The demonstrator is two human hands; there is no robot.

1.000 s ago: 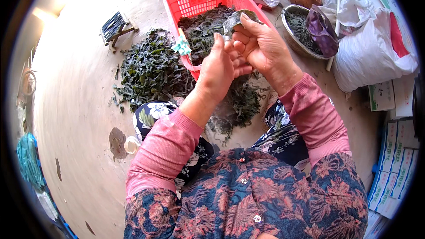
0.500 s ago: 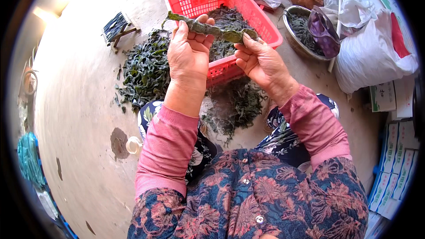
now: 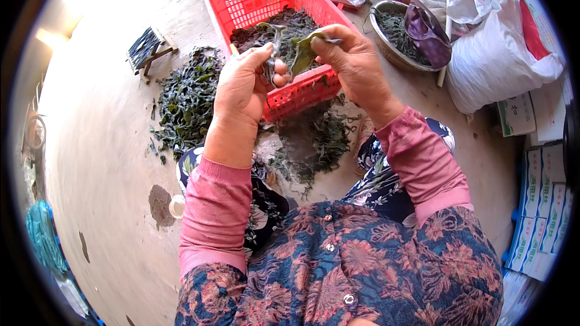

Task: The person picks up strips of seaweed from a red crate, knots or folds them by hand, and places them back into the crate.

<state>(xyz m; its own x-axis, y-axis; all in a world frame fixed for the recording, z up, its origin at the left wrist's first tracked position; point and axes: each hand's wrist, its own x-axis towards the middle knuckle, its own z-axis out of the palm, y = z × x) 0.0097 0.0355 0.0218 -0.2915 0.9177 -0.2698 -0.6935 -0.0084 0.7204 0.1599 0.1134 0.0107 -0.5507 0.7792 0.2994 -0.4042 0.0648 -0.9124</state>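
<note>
Both of my hands are raised over the near side of a red plastic basket (image 3: 305,92), which has dark seaweed (image 3: 243,36) in it. In my left hand (image 3: 237,87) a thin, greyish strip of kelp (image 3: 277,41) is pinched and sticks up past the thumb. My right hand (image 3: 357,67), just across from it, grips a broader olive-green kelp piece (image 3: 304,54) between thumb and fingers. Whether the two pieces are still joined, I cannot tell. Below the basket, between my legs, lies a heap of dark seaweed (image 3: 314,145).
Left of the basket is a larger seaweed pile (image 3: 188,99), with a small folding stool (image 3: 147,52) beyond it. To the right are a metal basin (image 3: 386,41) of seaweed, a purple cloth (image 3: 428,35), a white sack (image 3: 501,57) and stacked boxes (image 3: 534,205). A pale cup (image 3: 176,206) stands by my left leg.
The kelp strip was stretched level between both hands; now it shows as two upright parts, one at each hand. My hands have turned, and the left has come lower.
</note>
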